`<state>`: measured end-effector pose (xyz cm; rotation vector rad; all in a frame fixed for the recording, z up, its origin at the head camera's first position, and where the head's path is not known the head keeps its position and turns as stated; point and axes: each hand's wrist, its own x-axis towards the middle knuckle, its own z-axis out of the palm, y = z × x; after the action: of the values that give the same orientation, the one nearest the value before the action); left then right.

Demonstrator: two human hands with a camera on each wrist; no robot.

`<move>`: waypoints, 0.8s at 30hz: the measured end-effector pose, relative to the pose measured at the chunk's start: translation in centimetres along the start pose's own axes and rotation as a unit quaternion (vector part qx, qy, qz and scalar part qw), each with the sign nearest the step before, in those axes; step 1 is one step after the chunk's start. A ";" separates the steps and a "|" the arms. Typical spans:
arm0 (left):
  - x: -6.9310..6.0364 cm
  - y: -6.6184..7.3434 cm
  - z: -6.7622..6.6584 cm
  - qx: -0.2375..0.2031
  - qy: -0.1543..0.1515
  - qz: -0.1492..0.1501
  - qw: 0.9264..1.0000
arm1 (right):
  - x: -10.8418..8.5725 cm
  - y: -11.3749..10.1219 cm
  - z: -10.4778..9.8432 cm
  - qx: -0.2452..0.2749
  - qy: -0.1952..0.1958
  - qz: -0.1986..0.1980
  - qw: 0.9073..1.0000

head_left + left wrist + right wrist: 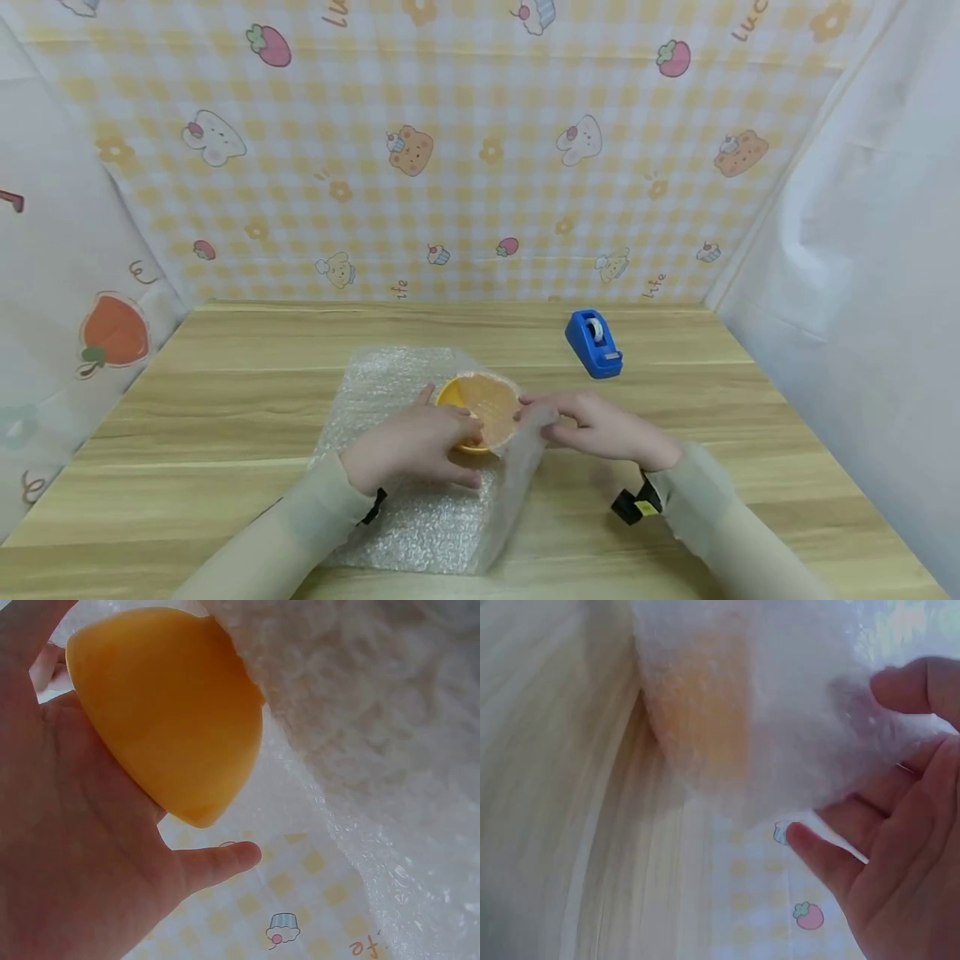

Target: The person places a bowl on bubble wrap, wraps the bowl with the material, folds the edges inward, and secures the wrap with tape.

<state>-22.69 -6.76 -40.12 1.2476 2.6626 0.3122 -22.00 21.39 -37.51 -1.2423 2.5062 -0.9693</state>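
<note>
On the wooden table [225, 400], beneath and partly over the yellow bowl [452, 393], lies a sheet of bubble wrap [420, 537]. The bowl sits mouth up, its right portion veiled by the wrap's folded flap [516, 483]. Left of the bowl, the left hand [416, 446] spreads its fingers, some over the rim, thumb standing clear; presumably this steadies the bowl. Right of it, the right hand [596, 425] pinches the flap between thumb and fingers, apparently to hold it across the mouth. Contents: none confirmed, as wrap and fingers obscure the interior. Behind and right of the bowl stands a blue tape dispenser [582, 342], loaded with a tape roll [595, 329], untouched by either hand.
</note>
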 end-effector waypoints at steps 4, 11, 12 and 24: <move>0.1 0.0 0.0 0.003 0.014 0.010 1.000 | 0.8 -0.2 0.0 0.000 0.016 0.041 0.999; -0.3 0.3 -0.4 -0.027 0.019 -0.001 0.999 | 1.9 -0.7 0.4 -0.020 0.056 0.069 0.996; -0.3 0.4 -0.5 -0.031 0.018 -0.003 0.999 | 2.0 -0.7 0.5 -0.024 0.060 0.073 0.995; -0.2 0.7 0.3 -0.035 0.019 -0.022 0.999 | 3.0 -0.4 2.0 -0.087 0.110 0.114 0.984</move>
<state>-22.01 -6.41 -40.18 1.1721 2.6826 0.4224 -22.81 18.01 -38.45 -0.9039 2.8812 -0.8899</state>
